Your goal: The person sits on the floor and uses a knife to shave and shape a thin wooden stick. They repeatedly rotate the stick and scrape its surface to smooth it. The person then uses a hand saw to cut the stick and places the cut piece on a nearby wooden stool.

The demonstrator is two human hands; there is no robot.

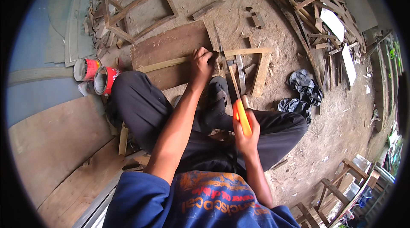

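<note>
My right hand (pixel 248 132) is wrapped round the orange handle of a hand saw (pixel 242 115). Its narrow blade points away from me and crosses a thin wooden strip (pixel 164 64). My left hand (pixel 202 63) is closed on this strip, just left of the blade, over a brown wooden board (pixel 171 42) on the ground. To the right of the blade, the strip passes above a short wooden piece (pixel 261 74). A grey metal tool (pixel 241 74) lies beside the saw. My foot (pixel 218 89) is close below the left hand.
Two red cans (pixel 106 79) stand at the left, near sheets of board (pixel 60 130). A wooden frame (pixel 141 4) lies at the far left. Scrap wood (pixel 324 23) is heaped at the far right. Black plastic (pixel 304 87) lies beside my right knee.
</note>
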